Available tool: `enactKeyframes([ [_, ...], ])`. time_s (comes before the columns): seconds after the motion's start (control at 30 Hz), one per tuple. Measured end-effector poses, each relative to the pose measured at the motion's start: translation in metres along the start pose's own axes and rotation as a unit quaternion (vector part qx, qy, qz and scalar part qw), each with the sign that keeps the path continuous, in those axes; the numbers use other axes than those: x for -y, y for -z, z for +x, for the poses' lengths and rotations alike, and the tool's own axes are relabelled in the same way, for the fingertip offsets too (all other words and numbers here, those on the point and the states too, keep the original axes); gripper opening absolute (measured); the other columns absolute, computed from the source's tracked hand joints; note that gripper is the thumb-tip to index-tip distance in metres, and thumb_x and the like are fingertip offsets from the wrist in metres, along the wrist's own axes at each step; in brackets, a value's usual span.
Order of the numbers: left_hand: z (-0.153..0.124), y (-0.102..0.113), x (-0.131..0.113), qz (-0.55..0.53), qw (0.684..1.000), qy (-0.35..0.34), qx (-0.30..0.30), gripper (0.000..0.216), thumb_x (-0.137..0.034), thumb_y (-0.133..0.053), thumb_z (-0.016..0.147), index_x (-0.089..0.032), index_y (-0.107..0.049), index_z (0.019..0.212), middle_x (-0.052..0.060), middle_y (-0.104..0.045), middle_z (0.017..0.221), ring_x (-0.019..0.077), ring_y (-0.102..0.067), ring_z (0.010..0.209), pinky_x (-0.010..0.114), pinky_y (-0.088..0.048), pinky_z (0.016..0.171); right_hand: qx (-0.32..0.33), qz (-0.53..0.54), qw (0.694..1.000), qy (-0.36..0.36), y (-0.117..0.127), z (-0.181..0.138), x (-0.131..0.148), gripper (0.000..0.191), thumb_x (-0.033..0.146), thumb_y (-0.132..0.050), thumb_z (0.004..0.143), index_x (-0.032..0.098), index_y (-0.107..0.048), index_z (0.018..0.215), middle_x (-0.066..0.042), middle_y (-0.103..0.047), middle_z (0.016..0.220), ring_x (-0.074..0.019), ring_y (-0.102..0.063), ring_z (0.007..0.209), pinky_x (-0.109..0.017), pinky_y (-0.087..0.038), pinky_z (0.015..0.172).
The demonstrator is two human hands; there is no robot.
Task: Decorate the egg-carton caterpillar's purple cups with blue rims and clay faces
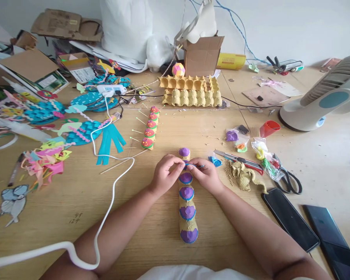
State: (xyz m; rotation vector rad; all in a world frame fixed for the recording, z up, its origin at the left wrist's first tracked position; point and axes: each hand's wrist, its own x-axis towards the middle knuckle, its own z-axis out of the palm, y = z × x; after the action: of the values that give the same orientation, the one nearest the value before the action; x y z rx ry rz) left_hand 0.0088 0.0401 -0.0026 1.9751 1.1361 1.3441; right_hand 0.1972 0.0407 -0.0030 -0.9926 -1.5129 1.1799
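A strip of egg carton [188, 224] lies lengthwise in front of me, its bumps capped with purple clay, several of them edged in blue. Over its far part, my left hand [169, 171] and my right hand [203, 173] meet with fingertips pinched. Between them stretches a thin blue clay strand [189, 164], held at both ends above or against the second bump from the far end; I cannot tell whether it touches. The farthest purple cap [184, 152] shows no blue edge. A packet of blue clay [215, 160] lies just beyond my right hand.
A finished-looking red and green carton caterpillar [150, 130] stands far left of the strip. A white cable [112, 202] crosses the left side. At right lie a utility knife [236, 158], scissors [288, 179], carton scraps [242, 175], phones [290, 219] and a fan [315, 93].
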Motion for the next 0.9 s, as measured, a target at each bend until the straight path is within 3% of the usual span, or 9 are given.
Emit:
enactKeyframes([
  [0.33, -0.0006, 0.0003, 0.0007, 0.023, 0.999, -0.015, 0.017, 0.03, -0.032, -0.049, 0.106, -0.022, -0.058, 0.079, 0.003, -0.064, 0.076, 0.0184, -0.059, 0.077, 0.034, -0.047, 0.076, 0.016, -0.05, 0.998, 0.029, 0.0006, -0.0014, 0.0039, 0.038, 0.054, -0.064, 0.097, 0.02, -0.074, 0.082, -0.005, -0.075, 0.076, -0.0171, -0.067, 0.069, -0.03, -0.054, 0.068],
  [0.67, -0.0013, -0.0016, 0.0011, 0.004, 1.0, 0.003, -0.002, 0.011, -0.029, -0.062, 0.101, -0.022, -0.069, 0.096, 0.004, -0.073, 0.091, 0.018, -0.066, 0.088, 0.033, -0.052, 0.085, -0.011, -0.015, 1.0, 0.006, -0.001, -0.0007, -0.0003, 0.032, 0.052, -0.071, 0.092, 0.02, -0.075, 0.089, -0.006, -0.078, 0.085, -0.0175, -0.069, 0.073, -0.03, -0.056, 0.068],
  [0.9, -0.0053, -0.0051, 0.0067, -0.06, 0.997, 0.049, -0.019, 0.011, -0.031, -0.07, 0.097, -0.021, -0.073, 0.1, 0.004, -0.074, 0.095, 0.0159, -0.067, 0.086, 0.028, -0.053, 0.079, -0.019, 0.031, 0.999, -0.002, -0.002, 0.0009, -0.0045, 0.028, 0.048, -0.077, 0.089, 0.02, -0.076, 0.093, -0.008, -0.08, 0.093, -0.0179, -0.072, 0.079, -0.03, -0.06, 0.072],
])
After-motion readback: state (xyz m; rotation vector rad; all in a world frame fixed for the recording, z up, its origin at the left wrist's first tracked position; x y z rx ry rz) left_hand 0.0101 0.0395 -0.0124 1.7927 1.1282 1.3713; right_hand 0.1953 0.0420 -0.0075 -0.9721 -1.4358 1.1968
